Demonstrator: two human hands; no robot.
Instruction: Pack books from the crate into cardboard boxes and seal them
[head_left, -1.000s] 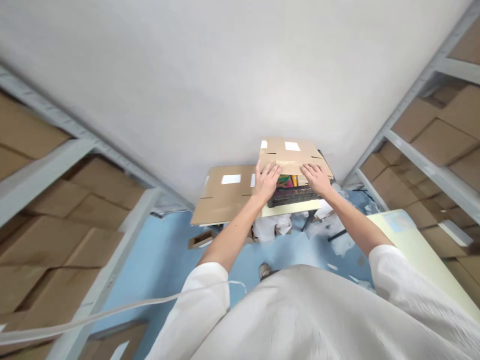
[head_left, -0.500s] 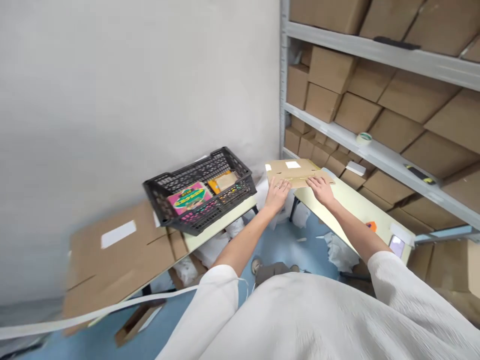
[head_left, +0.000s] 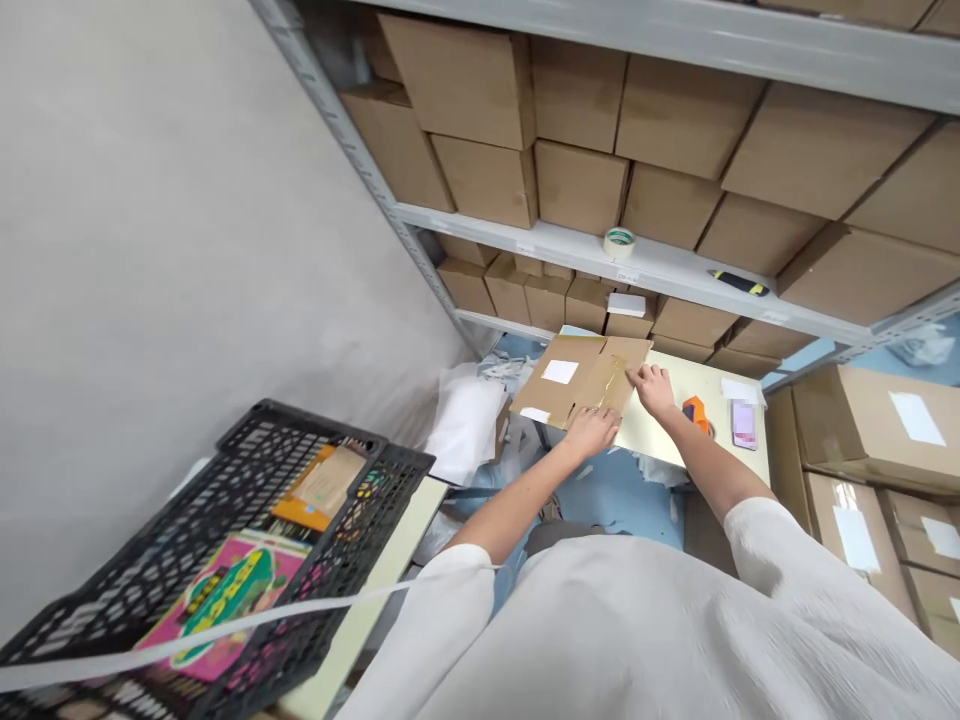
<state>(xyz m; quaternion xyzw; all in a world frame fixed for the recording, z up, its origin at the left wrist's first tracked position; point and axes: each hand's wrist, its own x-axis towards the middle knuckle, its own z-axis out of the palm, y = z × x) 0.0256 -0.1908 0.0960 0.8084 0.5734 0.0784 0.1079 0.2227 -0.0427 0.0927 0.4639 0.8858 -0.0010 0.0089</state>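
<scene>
A flattened cardboard box (head_left: 592,372) with white labels and a strip of shiny tape lies at the left end of the pale table, its left part reaching past the table's edge. My left hand (head_left: 592,430) grips its near edge, fingers on top and thumb hidden. At the right edge, the curled fingers of my right hand (head_left: 651,388) are closed on the cardboard beside the tape. An orange tape dispenser (head_left: 696,412) sits to the right of that hand, with a phone (head_left: 744,424) farther right.
A black plastic crate (head_left: 390,470) holding a pink package (head_left: 225,600) and an orange one (head_left: 319,487) stands at the left. Behind the table, metal shelves (head_left: 525,240) carry many cartons, a tape roll (head_left: 619,242) and a yellow-black cutter (head_left: 739,283). More cartons (head_left: 862,410) are stacked at right.
My view has turned right, towards the shelves. The flattened box has turned and come over the pale table; my right hand has shifted along its edge, its fingers now more curled.
</scene>
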